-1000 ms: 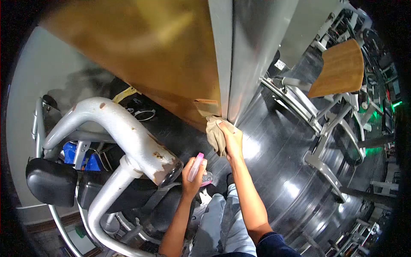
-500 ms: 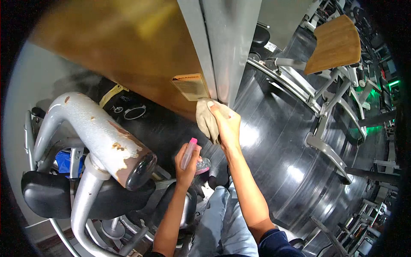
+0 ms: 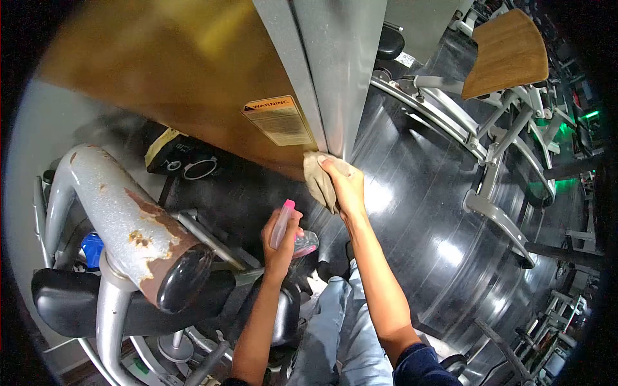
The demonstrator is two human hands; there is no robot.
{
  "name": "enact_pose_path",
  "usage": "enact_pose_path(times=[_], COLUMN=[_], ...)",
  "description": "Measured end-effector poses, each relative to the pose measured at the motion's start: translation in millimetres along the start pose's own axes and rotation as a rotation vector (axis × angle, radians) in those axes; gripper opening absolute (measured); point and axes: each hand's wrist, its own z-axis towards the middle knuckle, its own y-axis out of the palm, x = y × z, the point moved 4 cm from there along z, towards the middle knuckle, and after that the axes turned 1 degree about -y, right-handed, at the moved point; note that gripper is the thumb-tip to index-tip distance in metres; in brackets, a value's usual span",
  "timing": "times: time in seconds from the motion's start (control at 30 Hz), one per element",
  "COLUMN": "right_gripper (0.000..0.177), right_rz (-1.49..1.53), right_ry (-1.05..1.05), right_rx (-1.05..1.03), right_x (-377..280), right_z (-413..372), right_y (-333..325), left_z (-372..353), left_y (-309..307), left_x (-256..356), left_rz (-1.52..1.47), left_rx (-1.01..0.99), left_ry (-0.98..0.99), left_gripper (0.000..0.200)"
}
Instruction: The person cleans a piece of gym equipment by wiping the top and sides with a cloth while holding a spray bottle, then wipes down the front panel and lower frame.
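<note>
My right hand (image 3: 346, 186) grips a beige cloth (image 3: 320, 182), its thumb lying over the top. The cloth is against the lower end of a grey metal upright (image 3: 338, 71), beside the corner of an amber panel (image 3: 193, 83). On that panel, just above the cloth, is an orange and cream warning label (image 3: 280, 121). Lower and to the left, my left hand (image 3: 278, 248) is wrapped round a clear spray bottle (image 3: 306, 244) with a pink nozzle tip. Part of the bottle is hidden behind my fingers.
At the left, a grey padded-looking bar with flaking paint (image 3: 129, 219) ends in a black cap, above a black seat pad (image 3: 141, 305). To the right stands a machine with a wooden board (image 3: 508, 55) and silver frame legs (image 3: 499, 222) on the dark floor (image 3: 412, 257).
My right hand and the cloth have shifted slightly down and right in view. The view has moved a little; the peeling bar appears lower and further left. Both hands keep their holds.
</note>
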Motion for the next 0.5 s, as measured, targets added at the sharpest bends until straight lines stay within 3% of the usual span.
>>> enact_pose_path(times=[0.1,0.17,0.27,0.4,0.5], right_gripper=[0.034,0.033,0.034,0.034,0.036], right_rz=[0.093,0.076,0.039,0.029,0.198], right_ry=[-0.107,-0.082,-0.062,0.057,0.197], right_rx=[-0.060,-0.045,-0.131,0.035,0.067], right_x=[-49.8,-48.4,-18.9,70.3,87.9], right_z=[-21.0,-18.8,-2.6,26.9,28.3], right_y=[15.3,14.5,5.6,-23.6,-26.0], left_z=[-0.8,-0.9,-1.7,-4.9,-5.9], left_y=[3.1,-1.7,-7.9,-13.8,-17.8], left_x=[-0.1,-8.5,-16.9,-21.8,-23.9], left_rz=[-0.051,-0.038,-0.002,0.016,0.036], left_rx=[0.039,0.026,0.011,0.011,-0.004], left_ry=[-0.046,-0.050,-0.057,-0.040,-0.053], left_gripper=[0.017,0.017,0.017,0.017,0.025])
